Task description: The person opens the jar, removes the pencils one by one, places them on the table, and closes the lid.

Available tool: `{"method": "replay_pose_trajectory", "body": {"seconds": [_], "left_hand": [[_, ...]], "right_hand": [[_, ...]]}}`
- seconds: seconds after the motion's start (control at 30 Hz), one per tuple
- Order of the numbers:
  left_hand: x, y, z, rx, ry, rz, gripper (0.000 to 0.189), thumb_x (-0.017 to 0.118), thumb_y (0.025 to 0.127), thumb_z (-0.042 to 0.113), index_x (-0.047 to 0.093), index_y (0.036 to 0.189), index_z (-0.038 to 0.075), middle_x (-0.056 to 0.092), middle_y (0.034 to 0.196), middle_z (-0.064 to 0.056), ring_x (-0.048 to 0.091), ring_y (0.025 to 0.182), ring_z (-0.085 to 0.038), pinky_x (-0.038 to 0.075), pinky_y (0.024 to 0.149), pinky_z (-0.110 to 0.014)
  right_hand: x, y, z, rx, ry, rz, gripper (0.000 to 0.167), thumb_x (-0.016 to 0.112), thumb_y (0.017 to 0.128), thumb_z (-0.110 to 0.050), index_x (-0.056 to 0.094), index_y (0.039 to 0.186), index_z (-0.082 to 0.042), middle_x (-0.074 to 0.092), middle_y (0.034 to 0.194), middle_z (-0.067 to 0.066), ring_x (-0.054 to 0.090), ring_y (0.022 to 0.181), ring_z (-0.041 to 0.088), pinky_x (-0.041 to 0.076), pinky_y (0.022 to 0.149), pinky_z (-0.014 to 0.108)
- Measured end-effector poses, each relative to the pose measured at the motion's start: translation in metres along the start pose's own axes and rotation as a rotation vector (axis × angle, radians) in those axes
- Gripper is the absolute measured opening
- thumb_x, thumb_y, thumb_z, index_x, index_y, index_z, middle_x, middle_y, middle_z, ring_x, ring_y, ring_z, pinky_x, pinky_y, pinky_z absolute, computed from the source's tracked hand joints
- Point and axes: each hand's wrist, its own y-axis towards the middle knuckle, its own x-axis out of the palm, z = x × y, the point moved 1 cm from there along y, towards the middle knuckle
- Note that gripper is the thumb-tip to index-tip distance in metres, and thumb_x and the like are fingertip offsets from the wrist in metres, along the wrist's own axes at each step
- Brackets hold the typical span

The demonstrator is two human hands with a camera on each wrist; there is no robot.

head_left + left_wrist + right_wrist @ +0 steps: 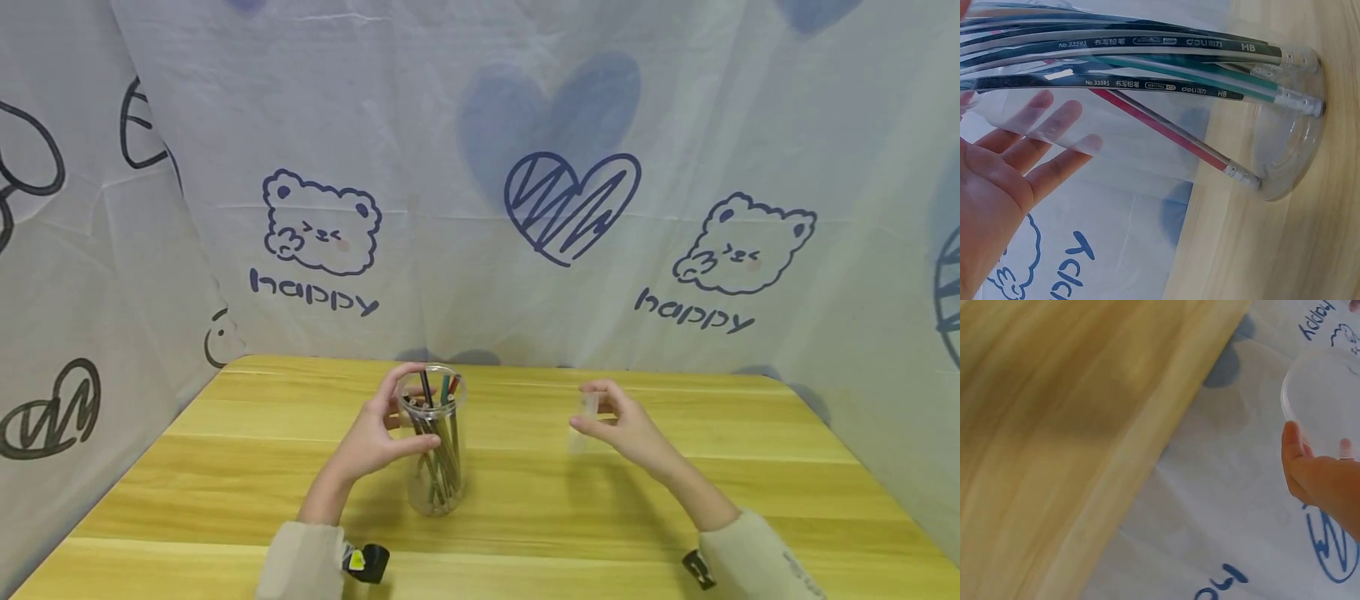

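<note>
A clear plastic jar (463,487) full of pencils (447,446) stands on the wooden table. My left hand (375,435) holds its upper part, thumb across the front and fingers round the far side. Through the wall in the left wrist view, dark green, green and red pencils (1179,44) lean with their eraser ends at the jar's base (1300,169). Right of the jar, my right hand (618,423) pinches a clear round lid (1319,394) between thumb and fingers. The lid is held on edge above the table, apart from the jar.
The yellow wood-grain table (517,533) reaches back to a white cloth (450,250) printed with hearts and bears. More of this cloth hangs at both sides. Black wrist straps (367,563) sit at the sleeve cuffs.
</note>
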Motion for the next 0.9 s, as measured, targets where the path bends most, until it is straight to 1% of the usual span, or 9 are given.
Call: {"method": "replay_pose_trajectory", "body": {"seconds": [0.1, 0.13, 0.23, 0.33, 0.4, 0.5, 0.63, 0.73, 0.9], "left_hand": [[-0.002, 0.000, 0.001, 0.001, 0.005, 0.011, 0.064, 0.066, 0.078, 0.003, 0.032, 0.133, 0.010, 0.049, 0.119, -0.024, 0.053, 0.099, -0.034, 0.049, 0.077, -0.036], [-0.002, 0.000, 0.001, 0.011, 0.004, 0.018, 0.060, 0.064, 0.081, 0.006, 0.033, 0.132, 0.009, 0.047, 0.121, -0.024, 0.051, 0.102, -0.034, 0.048, 0.077, -0.037], [-0.003, 0.002, 0.004, 0.062, 0.010, 0.049, 0.050, 0.059, 0.087, 0.017, 0.038, 0.130, 0.004, 0.041, 0.130, -0.021, 0.041, 0.116, -0.034, 0.043, 0.084, -0.043], [-0.003, 0.004, 0.007, 0.113, 0.012, 0.082, 0.049, 0.055, 0.089, 0.027, 0.042, 0.127, -0.001, 0.036, 0.136, -0.016, 0.033, 0.123, -0.032, 0.036, 0.089, -0.051], [-0.002, 0.006, 0.008, 0.124, 0.013, 0.098, 0.050, 0.055, 0.089, 0.030, 0.044, 0.125, -0.002, 0.037, 0.136, -0.015, 0.033, 0.124, -0.030, 0.032, 0.092, -0.053], [-0.001, 0.007, 0.008, 0.111, 0.002, 0.111, 0.046, 0.057, 0.088, 0.025, 0.045, 0.124, -0.001, 0.043, 0.132, -0.015, 0.037, 0.121, -0.029, 0.032, 0.093, -0.051], [0.001, 0.007, 0.007, 0.092, -0.019, 0.126, 0.039, 0.057, 0.087, 0.010, 0.046, 0.123, 0.000, 0.050, 0.124, -0.015, 0.044, 0.114, -0.029, 0.038, 0.091, -0.041], [0.002, 0.007, 0.008, 0.095, -0.028, 0.134, 0.038, 0.056, 0.085, 0.003, 0.047, 0.122, 0.000, 0.051, 0.121, -0.015, 0.046, 0.111, -0.032, 0.040, 0.089, -0.034], [0.003, 0.007, 0.008, 0.102, -0.037, 0.138, 0.037, 0.054, 0.085, -0.001, 0.048, 0.121, 0.001, 0.053, 0.118, -0.015, 0.046, 0.109, -0.035, 0.039, 0.090, -0.032]], "right_hand": [[-0.002, 0.000, 0.005, 0.022, 0.034, -0.004, 0.049, 0.066, 0.082, -0.014, 0.041, 0.120, 0.003, 0.052, 0.104, 0.021, 0.052, 0.092, 0.026, 0.048, 0.075, 0.030], [-0.002, 0.000, 0.006, 0.032, 0.039, -0.007, 0.049, 0.066, 0.082, -0.014, 0.041, 0.120, 0.004, 0.052, 0.105, 0.022, 0.052, 0.092, 0.026, 0.048, 0.075, 0.030], [-0.003, 0.000, 0.007, 0.064, 0.030, -0.009, 0.052, 0.067, 0.081, -0.017, 0.040, 0.120, 0.005, 0.051, 0.107, 0.024, 0.052, 0.092, 0.026, 0.048, 0.075, 0.030], [-0.004, 0.000, 0.008, 0.097, -0.009, 0.009, 0.055, 0.068, 0.080, -0.020, 0.040, 0.121, 0.005, 0.052, 0.107, 0.023, 0.052, 0.092, 0.025, 0.047, 0.073, 0.029], [-0.004, 0.001, 0.008, 0.119, -0.029, 0.018, 0.056, 0.068, 0.080, -0.022, 0.040, 0.121, 0.005, 0.052, 0.108, 0.022, 0.051, 0.092, 0.025, 0.046, 0.073, 0.031], [-0.004, 0.002, 0.010, 0.152, -0.061, 0.035, 0.059, 0.069, 0.079, -0.024, 0.040, 0.121, 0.005, 0.049, 0.112, 0.022, 0.050, 0.093, 0.025, 0.047, 0.072, 0.033], [-0.004, 0.004, 0.013, 0.190, -0.102, 0.060, 0.061, 0.071, 0.077, -0.028, 0.042, 0.119, 0.006, 0.047, 0.114, 0.020, 0.050, 0.094, 0.026, 0.047, 0.071, 0.033], [-0.005, 0.005, 0.016, 0.211, -0.128, 0.078, 0.059, 0.072, 0.076, -0.029, 0.043, 0.115, 0.005, 0.047, 0.112, 0.019, 0.049, 0.095, 0.027, 0.047, 0.072, 0.033], [-0.005, 0.008, 0.023, 0.204, -0.197, 0.108, 0.052, 0.074, 0.074, -0.030, 0.045, 0.104, 0.003, 0.050, 0.104, 0.016, 0.049, 0.095, 0.028, 0.046, 0.073, 0.034]]}}
